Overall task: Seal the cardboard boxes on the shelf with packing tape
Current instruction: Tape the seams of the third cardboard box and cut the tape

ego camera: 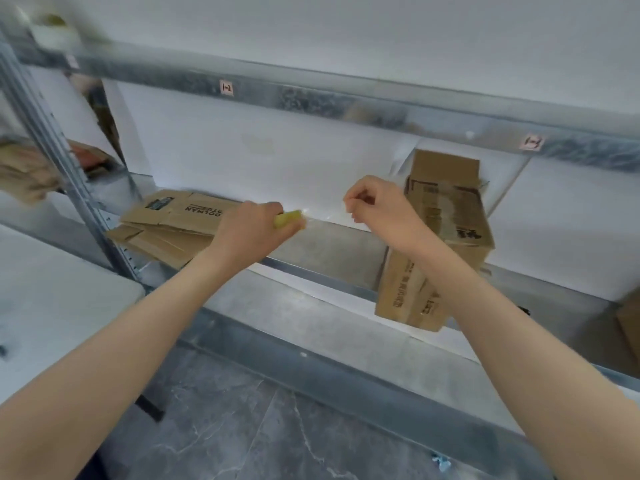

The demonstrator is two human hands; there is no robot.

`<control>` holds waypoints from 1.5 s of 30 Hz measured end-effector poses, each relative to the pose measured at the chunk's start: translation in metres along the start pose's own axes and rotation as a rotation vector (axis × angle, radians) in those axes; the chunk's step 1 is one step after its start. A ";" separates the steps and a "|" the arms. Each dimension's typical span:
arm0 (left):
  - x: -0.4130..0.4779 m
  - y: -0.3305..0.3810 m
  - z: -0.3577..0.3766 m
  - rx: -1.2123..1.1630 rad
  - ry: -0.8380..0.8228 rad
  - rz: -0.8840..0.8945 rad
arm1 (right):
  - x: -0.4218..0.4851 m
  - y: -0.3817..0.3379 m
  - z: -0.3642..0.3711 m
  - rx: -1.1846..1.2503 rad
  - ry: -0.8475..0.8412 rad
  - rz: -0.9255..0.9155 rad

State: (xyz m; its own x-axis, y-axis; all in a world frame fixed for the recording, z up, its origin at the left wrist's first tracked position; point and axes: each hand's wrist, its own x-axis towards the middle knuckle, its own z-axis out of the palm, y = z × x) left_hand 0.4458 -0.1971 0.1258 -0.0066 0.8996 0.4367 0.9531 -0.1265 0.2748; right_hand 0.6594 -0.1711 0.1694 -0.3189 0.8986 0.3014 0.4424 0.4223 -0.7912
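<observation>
Tape roll [289,219]: yellow-green, blurred, mostly hidden inside the left hand [247,230], whose fingers are clenched around it. A clear tape strip [325,214], faint and glossy, runs from the roll to the right hand [377,206], which pinches its free end between thumb and fingertips. The strip's long axis is left-right, near level, held in the air in front of the shelf [329,244].

Cardboard box [446,216]: brown, printed, on the shelf just behind the right hand. Its long axis runs front to back, and the front end overhangs the shelf edge. The rear flap stands up; contents not visible.

Flattened cardboard [173,220] lies on the shelf at left.
</observation>
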 end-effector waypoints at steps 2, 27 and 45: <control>0.004 0.026 -0.009 0.001 0.047 0.041 | -0.006 -0.004 -0.020 0.007 0.061 0.008; 0.014 0.099 -0.006 -0.338 -0.231 0.177 | -0.085 0.066 -0.155 0.009 0.499 0.229; 0.047 0.086 0.036 0.131 -0.024 0.361 | -0.106 0.120 -0.164 0.102 0.534 0.370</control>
State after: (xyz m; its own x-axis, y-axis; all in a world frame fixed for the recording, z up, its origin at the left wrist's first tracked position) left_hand 0.5384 -0.1501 0.1390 0.3426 0.8167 0.4644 0.9233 -0.3840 -0.0060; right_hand 0.8837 -0.1964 0.1299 0.3108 0.9288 0.2018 0.3531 0.0843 -0.9318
